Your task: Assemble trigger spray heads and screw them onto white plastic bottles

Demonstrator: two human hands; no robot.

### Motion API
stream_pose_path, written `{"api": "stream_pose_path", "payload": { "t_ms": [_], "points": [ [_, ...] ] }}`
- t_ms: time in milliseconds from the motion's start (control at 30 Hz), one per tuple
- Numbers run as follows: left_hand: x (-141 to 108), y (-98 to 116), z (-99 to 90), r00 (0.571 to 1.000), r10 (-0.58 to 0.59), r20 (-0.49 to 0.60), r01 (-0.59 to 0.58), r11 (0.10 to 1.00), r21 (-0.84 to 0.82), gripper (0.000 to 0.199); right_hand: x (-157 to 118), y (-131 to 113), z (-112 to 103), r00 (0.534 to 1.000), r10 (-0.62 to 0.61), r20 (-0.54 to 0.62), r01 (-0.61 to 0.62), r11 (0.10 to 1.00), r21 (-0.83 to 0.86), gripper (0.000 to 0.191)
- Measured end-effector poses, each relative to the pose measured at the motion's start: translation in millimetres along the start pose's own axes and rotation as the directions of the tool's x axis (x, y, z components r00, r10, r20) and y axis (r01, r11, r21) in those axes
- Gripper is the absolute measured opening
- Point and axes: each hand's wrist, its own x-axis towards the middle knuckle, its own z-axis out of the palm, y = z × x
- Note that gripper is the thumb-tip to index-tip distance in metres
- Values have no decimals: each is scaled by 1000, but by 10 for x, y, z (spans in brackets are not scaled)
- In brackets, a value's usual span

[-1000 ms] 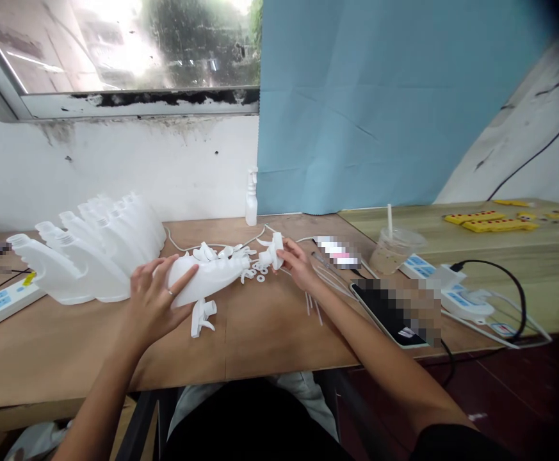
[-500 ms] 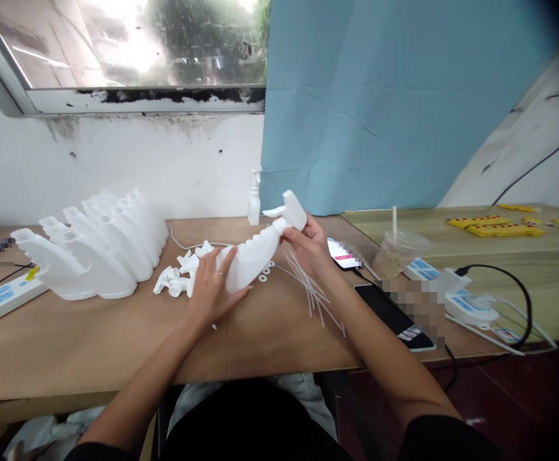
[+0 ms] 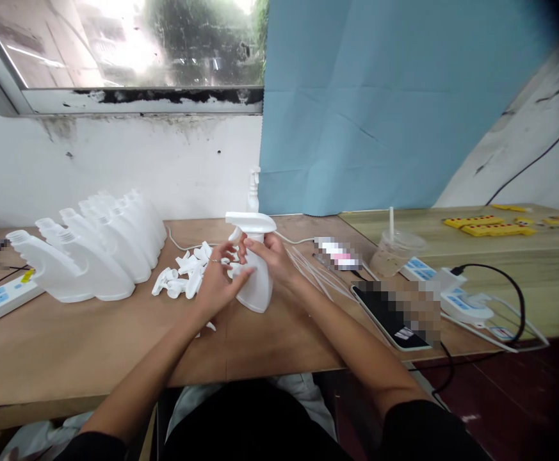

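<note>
A white spray bottle (image 3: 256, 288) stands upright on the brown table, its spray head (image 3: 251, 223) on the neck with the nozzle toward the left. My right hand (image 3: 272, 255) has its fingers wrapped round the neck just under the head. At the bottle's left side is my left hand (image 3: 221, 275), fingers curved and apart, fingertips close to the neck; whether they touch it is hard to tell. White trigger parts (image 3: 183, 275) lie in a pile left of my left hand. Thin clear tubes (image 3: 310, 269) lie to the right of the bottle.
Rows of white bottles without heads (image 3: 91, 256) stand at the left beside a power strip (image 3: 5, 298). A small spray bottle (image 3: 253, 192) stands by the wall. At the right are a lit phone (image 3: 339, 255), a dark tablet (image 3: 389, 317), a plastic cup (image 3: 397, 253) and cables.
The bottle has gone from tilted in the air to upright on the table, and its spray head has turned to point left. My left hand has loosened from the bottle's body and moved up toward the neck.
</note>
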Motion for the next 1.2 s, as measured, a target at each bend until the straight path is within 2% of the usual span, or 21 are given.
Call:
{"api": "stream_pose_path", "payload": {
  "t_ms": [67, 133, 200, 267, 333, 400, 567, 667, 800, 1033, 1200],
  "points": [
    [207, 132, -128, 994, 65, -84, -76, 988, -137, 53, 10, 26, -16, 1000, -15, 4, 15, 1000, -11, 29],
    [418, 295, -237, 985, 135, -110, -157, 964, -215, 53, 16, 48, -22, 1000, -18, 3, 18, 1000, 4, 27],
    [602, 444, -323, 983, 178, -48, -185, 955, -234, 49, 11, 60, -24, 1000, -6, 5, 6, 1000, 31, 25],
    [740, 534, -380, 982, 174, 72, -154, 960, -233, 34, -1, 63, -24, 1000, 3, 23, -4, 997, 71, 26],
    [834, 545, -405, 976, 143, 162, -100, 963, -249, 23, -10, 64, -27, 999, -6, 52, -1, 991, 133, 29],
    [893, 483, -401, 978, 126, 167, -72, 953, -295, 22, -13, 69, -29, 998, -22, 62, 10, 981, 193, 32],
    [954, 245, -348, 988, 129, 87, -88, 926, -367, 23, -14, 73, -12, 997, -60, 44, 51, 983, 177, 33],
    [949, 191, -340, 984, 170, 56, -140, 924, -356, 21, -29, 56, -2, 996, -66, 52, 55, 980, 189, 39],
    [921, 226, -348, 977, 214, 28, -192, 922, -335, 17, -41, 46, -5, 998, -48, 33, 41, 981, 191, 40],
    [898, 346, -358, 951, 306, 51, -288, 932, -221, 16, -33, 118, -43, 998, -58, 4, 56, 976, 210, 36],
    [901, 357, -376, 955, 285, 82, -266, 945, -193, 20, -31, 102, -42, 999, -29, -17, 31, 989, 143, 38]
  ]
}}
